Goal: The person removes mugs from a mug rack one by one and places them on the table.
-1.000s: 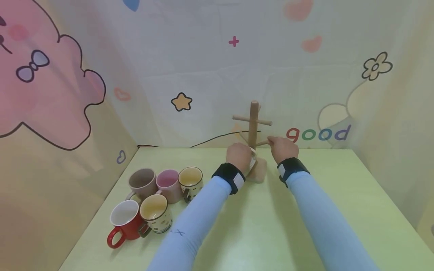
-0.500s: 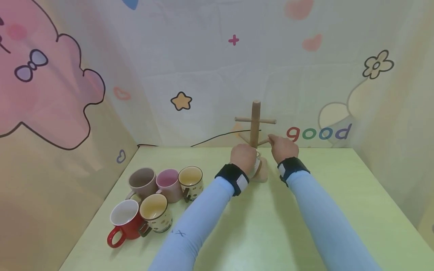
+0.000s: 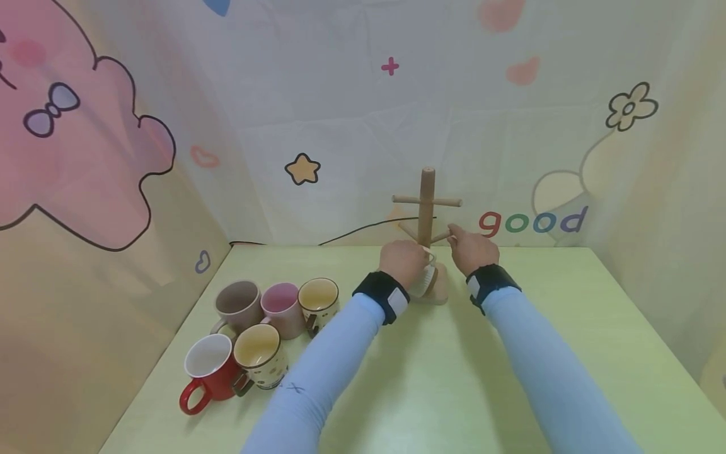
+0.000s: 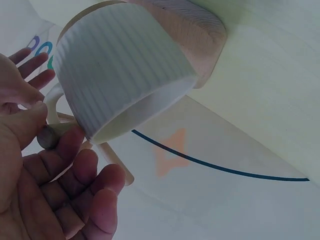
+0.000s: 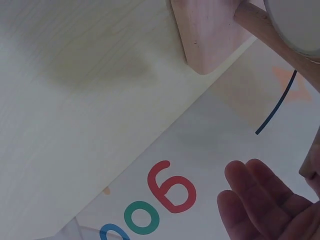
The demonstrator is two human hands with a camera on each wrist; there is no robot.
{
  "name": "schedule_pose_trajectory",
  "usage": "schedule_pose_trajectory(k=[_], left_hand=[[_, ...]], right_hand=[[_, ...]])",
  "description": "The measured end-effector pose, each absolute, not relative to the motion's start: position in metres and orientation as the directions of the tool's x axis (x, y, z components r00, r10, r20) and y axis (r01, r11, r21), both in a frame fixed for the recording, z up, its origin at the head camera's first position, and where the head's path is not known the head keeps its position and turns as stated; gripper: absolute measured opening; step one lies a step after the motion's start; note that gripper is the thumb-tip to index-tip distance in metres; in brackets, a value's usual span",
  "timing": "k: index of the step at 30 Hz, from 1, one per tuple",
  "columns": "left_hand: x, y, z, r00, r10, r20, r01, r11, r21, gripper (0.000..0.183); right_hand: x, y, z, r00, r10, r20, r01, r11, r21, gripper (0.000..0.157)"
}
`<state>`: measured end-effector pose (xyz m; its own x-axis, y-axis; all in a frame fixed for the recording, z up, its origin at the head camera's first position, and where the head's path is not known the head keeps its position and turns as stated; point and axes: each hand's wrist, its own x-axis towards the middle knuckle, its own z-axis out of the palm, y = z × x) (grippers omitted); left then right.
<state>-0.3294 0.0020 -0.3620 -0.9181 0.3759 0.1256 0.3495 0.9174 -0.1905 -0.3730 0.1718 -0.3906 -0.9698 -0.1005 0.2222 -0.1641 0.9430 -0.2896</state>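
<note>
A wooden mug tree [image 3: 426, 217] stands at the back of the table. My left hand [image 3: 403, 263] pinches the handle of a white ribbed mug [image 4: 120, 70], which hangs tilted, mouth downward, beside the post. In the left wrist view the end of a wooden peg [image 4: 48, 136] shows at the handle, between thumb and index finger. My right hand [image 3: 474, 252] pinches the tip of the lower right peg [image 3: 440, 237]; its other fingers [image 5: 265, 195] are extended in the right wrist view. The left hand hides part of the mug in the head view.
At the left of the table stand a red mug [image 3: 218, 378], a grey-brown mug [image 3: 241, 315], a pink mug [image 3: 288, 318] and two cream patterned mugs, one in front [image 3: 266, 369] and one behind [image 3: 323, 315]. A printed curtain [image 3: 340, 94] hangs close behind the tree.
The mug tree has turned slightly, its upper pegs shifting right. My left hand moved right with the mug, then back left a little, so more of the mug shows. The right hand has kept its grip.
</note>
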Motion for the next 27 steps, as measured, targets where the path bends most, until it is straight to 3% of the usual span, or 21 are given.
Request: schedule_pose_trajectory(k=[8, 13, 19, 27], left_hand=[[-0.328, -0.011, -0.355, -0.933, 0.336, 0.129, 0.322, 0.939, -0.119, 0.054], [-0.333, -0.022, -0.355, -0.942, 0.299, 0.155, 0.293, 0.954, -0.064, 0.066], [-0.34, -0.03, -0.354, -0.948, 0.295, 0.118, 0.281, 0.952, -0.121, 0.061], [-0.362, -0.038, -0.364, -0.966, 0.224, 0.128, 0.214, 0.973, -0.089, 0.04]], right_hand=[[-0.362, 0.173, -0.385, -0.979, -0.123, 0.16, -0.163, 0.949, -0.271, 0.053], [-0.354, 0.173, -0.386, -0.974, -0.133, 0.184, -0.179, 0.949, -0.261, 0.055], [-0.345, 0.17, -0.384, -0.968, -0.143, 0.207, -0.191, 0.953, -0.235, 0.052], [-0.331, 0.152, -0.378, -0.939, -0.164, 0.301, -0.232, 0.951, -0.205, 0.042]])
